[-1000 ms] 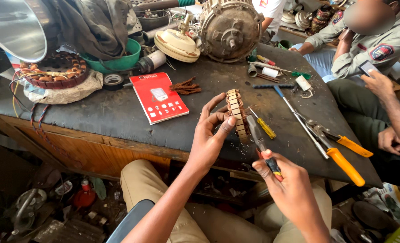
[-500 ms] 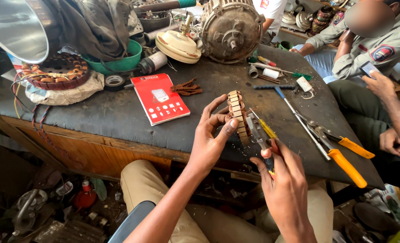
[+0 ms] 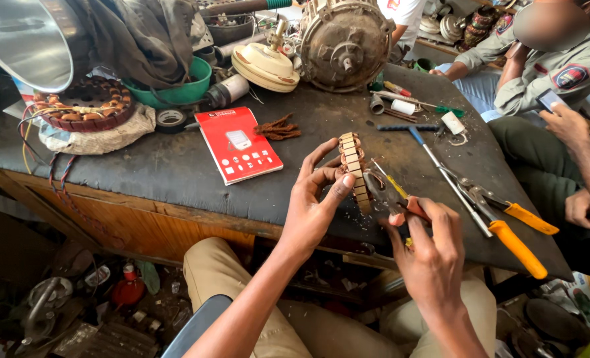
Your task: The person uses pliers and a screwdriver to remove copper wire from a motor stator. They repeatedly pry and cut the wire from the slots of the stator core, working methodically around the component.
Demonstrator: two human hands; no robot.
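Note:
My left hand (image 3: 313, 199) grips a small round stator core (image 3: 353, 169) with tan slotted teeth, held on edge above the front of the dark workbench (image 3: 175, 169). My right hand (image 3: 427, 248) holds red-handled pliers (image 3: 389, 197), and their jaws touch the lower right rim of the core. Small flecks of debris lie on the bench under the core.
A red booklet (image 3: 238, 144) lies to the left. Orange-handled snips (image 3: 500, 219) and a blue screwdriver (image 3: 419, 140) lie to the right. At the back stand a large motor (image 3: 345, 41), a cream fan part (image 3: 266, 64), a green bowl (image 3: 175, 89) and a wound stator (image 3: 82, 111). Another person (image 3: 560, 59) sits at right.
My right hand has risen from the bench edge and brought the pliers up to the core's rim. My left hand holds the core almost still.

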